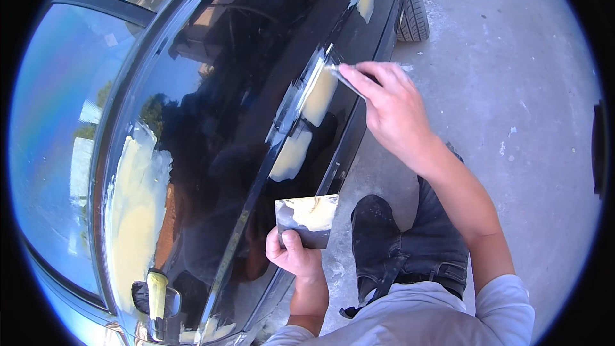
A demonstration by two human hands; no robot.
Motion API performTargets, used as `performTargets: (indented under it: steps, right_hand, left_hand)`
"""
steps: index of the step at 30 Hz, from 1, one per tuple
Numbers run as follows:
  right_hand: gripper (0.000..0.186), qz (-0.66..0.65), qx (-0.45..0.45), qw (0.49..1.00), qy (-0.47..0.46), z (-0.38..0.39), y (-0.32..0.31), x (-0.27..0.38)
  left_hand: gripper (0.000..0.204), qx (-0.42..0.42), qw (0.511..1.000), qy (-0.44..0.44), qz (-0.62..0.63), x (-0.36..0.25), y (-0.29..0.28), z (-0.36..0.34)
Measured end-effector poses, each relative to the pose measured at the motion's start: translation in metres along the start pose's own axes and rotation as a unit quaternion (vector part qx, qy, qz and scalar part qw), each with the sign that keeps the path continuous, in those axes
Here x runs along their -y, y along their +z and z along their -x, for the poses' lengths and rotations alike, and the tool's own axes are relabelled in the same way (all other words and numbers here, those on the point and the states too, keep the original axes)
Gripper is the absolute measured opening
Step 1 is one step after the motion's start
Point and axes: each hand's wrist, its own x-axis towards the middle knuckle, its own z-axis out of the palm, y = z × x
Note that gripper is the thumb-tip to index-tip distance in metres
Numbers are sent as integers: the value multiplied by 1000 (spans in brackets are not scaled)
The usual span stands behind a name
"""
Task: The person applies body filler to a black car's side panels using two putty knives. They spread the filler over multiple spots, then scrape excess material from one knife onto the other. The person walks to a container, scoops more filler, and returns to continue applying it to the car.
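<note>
My left hand (298, 257) is closed on the lower edge of a flat square plate (304, 236), thumb on top. A smear of cream-coloured filler paste (317, 211) covers the plate's far half. Farther up and to the right, my right hand (398, 107) pinches a thin spreader (351, 83), seen nearly edge-on. The spreader's tip meets the black car door (256, 109) at the top of a cream filler patch (319, 101) beside the trim strip. Just below lies a second filler patch (291, 154), with thin grey smears along the strip.
A large filler patch (134, 198) covers the door below the window (57, 109), near a yellowish door handle (156, 295). A smaller patch (366, 4) sits toward the wheel's tyre (414, 6). Concrete floor (512, 90) with pale spots lies to the right.
</note>
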Motion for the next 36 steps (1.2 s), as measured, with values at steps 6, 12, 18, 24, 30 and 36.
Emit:
performTargets:
  steps: [6, 12, 18, 24, 30, 36]
  right_hand:
    - [47, 70, 31, 996, -47, -5, 9, 18]
    - [45, -19, 39, 992, -114, 16, 5, 32]
    - [35, -218, -60, 960, 164, -8, 37, -16]
    - [40, -221, -111, 964, 101, 14, 64, 17]
    - [60, -191, -49, 980, 9, 47, 55, 55]
    - [36, -303, -111, 927, 191, 17, 52, 9]
  left_hand:
    - [24, -1, 1000, -3, -3, 4, -4, 5]
    - [22, 10, 1000, -18, -10, 6, -7, 6]
    - [22, 8, 1000, -20, -12, 5, -10, 7]
    - [24, 13, 999, -13, -32, 2, -11, 8]
    - [26, 24, 999, -11, -37, 3, -11, 9]
    - [27, 19, 998, 2, -53, -2, -20, 10]
